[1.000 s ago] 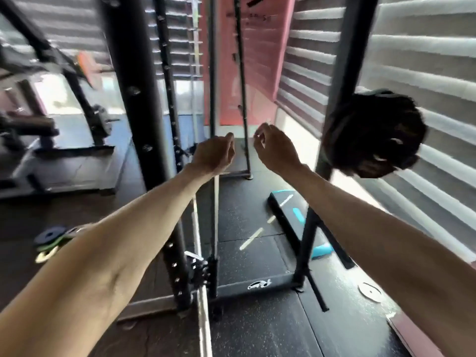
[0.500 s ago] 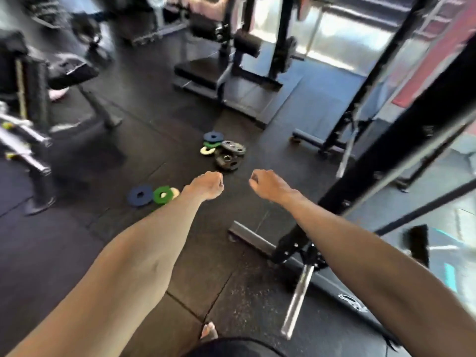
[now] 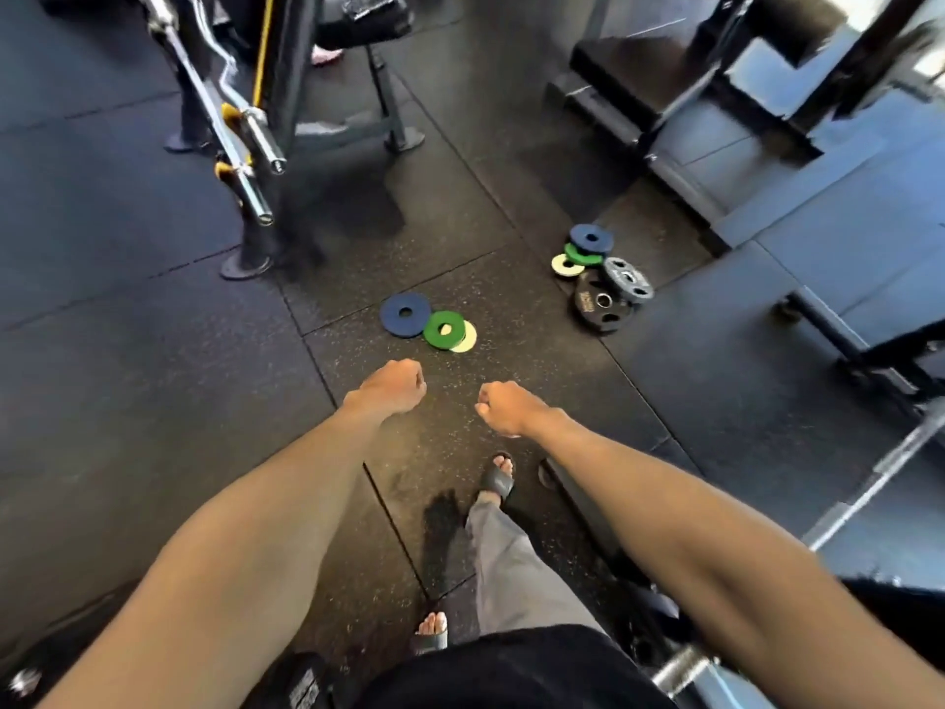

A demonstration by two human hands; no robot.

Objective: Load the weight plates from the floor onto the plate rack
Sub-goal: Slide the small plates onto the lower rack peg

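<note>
The view has swung down to the floor plates; left hand [image 3: 391, 388] and right hand [image 3: 506, 407] stay loosely fisted, empty, above the blue plate [image 3: 405, 314].

Floor [image 3: 153, 350]: matt black rubber tiles, speckled. Barbell sleeves [image 3: 261, 140], upper left: polished, glossy metal. Coloured plates [image 3: 405, 314], frame centre: smooth, matt. Grey plate [image 3: 627, 280]: dull, metallic-looking finish.

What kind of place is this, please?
Most likely a gym. Small coloured weight plates lie on a black rubber floor, steel barbells lean in a stand, and a padded bench stands farther back.
</note>
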